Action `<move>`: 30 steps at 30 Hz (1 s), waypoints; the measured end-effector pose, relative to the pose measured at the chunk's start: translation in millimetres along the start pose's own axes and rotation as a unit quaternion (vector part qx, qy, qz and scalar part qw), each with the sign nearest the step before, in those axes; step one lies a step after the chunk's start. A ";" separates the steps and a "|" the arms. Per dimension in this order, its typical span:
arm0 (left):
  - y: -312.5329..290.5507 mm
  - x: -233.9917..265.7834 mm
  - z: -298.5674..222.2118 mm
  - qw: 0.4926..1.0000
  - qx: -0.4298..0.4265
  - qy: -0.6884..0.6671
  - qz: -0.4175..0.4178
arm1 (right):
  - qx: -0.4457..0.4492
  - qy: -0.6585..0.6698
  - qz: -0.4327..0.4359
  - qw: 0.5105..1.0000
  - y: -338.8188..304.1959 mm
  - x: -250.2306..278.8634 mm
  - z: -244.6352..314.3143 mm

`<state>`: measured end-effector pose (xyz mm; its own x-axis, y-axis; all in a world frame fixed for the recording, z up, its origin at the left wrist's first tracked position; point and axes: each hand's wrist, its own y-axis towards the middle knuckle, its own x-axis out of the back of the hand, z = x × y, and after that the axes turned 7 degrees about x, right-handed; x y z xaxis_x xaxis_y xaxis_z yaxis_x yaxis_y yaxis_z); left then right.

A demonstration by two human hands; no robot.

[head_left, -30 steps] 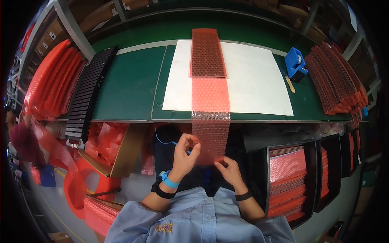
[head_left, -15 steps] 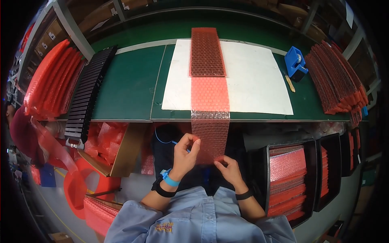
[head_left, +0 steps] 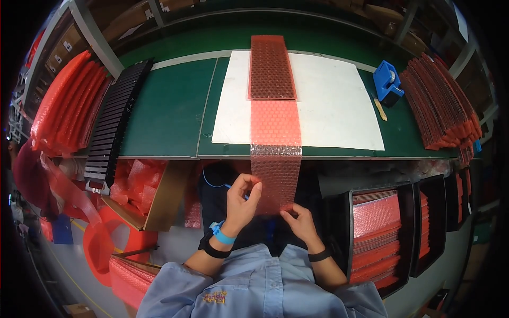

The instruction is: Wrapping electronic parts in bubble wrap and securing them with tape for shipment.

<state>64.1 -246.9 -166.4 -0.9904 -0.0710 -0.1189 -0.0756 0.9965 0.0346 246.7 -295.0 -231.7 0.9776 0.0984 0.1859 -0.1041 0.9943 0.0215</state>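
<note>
A long strip of red bubble wrap [head_left: 275,124] runs across the bench and hangs over its front edge toward me. On the strip's far part lies a dark flat rectangular piece [head_left: 270,69], seen through a layer of the red wrap. My left hand [head_left: 244,199] pinches the hanging part near its left edge, thumb against forefinger. Lower down, my right hand [head_left: 299,220] grips the bottom right corner between thumb and fingers. A white sheet [head_left: 334,100] lies flat under the strip.
A blue tape dispenser [head_left: 387,82] and a small yellowish-handled tool [head_left: 380,109] sit at the right. Wrapped stacks stand at the right [head_left: 437,100] and left [head_left: 66,103], beside a black slotted rack [head_left: 116,122]. Black bins [head_left: 408,233] with red packs stand below right.
</note>
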 end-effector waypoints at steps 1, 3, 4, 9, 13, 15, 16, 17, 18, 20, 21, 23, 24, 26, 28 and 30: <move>0.1 0.8 -0.2 1.000 -0.003 0.001 0.003 | 0.001 0.001 -0.001 1.000 0.0 -0.1 -0.9; 0.6 2.7 0.1 1.000 -0.006 0.002 0.007 | 0.002 0.002 -0.002 1.000 0.0 -0.4 -2.1; 1.1 4.3 0.5 1.000 -0.007 0.011 0.010 | 0.003 0.007 -0.002 1.000 0.1 -0.8 -2.4; 3.1 5.8 -0.3 0.999 -0.010 0.034 0.016 | 0.004 0.014 -0.002 1.000 0.1 -1.6 -5.3; 4.1 2.9 1.7 1.000 0.004 0.014 0.007 | 0.000 0.011 -0.001 1.000 0.6 -1.1 -4.9; 3.9 1.2 2.5 1.000 0.011 0.002 0.002 | -0.003 0.010 0.000 1.000 1.1 -0.6 -3.9; 3.3 0.5 2.0 1.000 0.011 -0.001 0.015 | -0.001 0.010 -0.002 1.000 1.5 -0.4 -3.1; 2.6 0.0 1.6 1.000 0.011 -0.003 0.028 | 0.002 0.010 -0.003 1.000 1.7 -0.3 -2.5; 2.0 -0.2 1.6 0.999 0.010 -0.006 0.040 | 0.004 0.010 -0.005 1.000 1.9 -0.3 -2.5; 1.2 1.6 4.9 0.999 0.018 0.004 0.045 | 0.003 0.012 -0.005 1.000 1.9 -0.2 -3.7; 1.0 3.0 6.9 0.998 0.026 0.013 0.050 | 0.003 0.014 -0.006 1.000 2.1 -0.2 -4.6; 0.9 3.8 8.9 0.998 0.034 0.023 0.055 | 0.002 0.016 -0.006 1.000 2.2 -0.1 -5.5; 0.9 4.0 9.2 0.998 0.032 0.024 0.054 | 0.003 0.018 -0.006 1.000 2.3 -0.3 -5.8; 1.1 4.3 9.9 0.998 0.029 0.028 0.052 | 0.004 0.021 -0.006 1.000 2.5 -0.6 -6.2; 1.8 5.4 12.4 0.998 0.023 0.037 0.053 | 0.004 0.019 -0.006 1.000 2.7 -0.9 -6.4; 2.5 5.8 13.2 0.997 0.011 0.053 0.053 | 0.006 0.014 -0.005 1.000 2.7 -0.9 -6.4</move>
<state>59.8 -244.3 -180.1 -0.9994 0.0324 -0.0093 0.0322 0.9993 0.0200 246.7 -292.1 -238.1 0.9836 0.0888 0.1571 -0.0954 0.9948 0.0349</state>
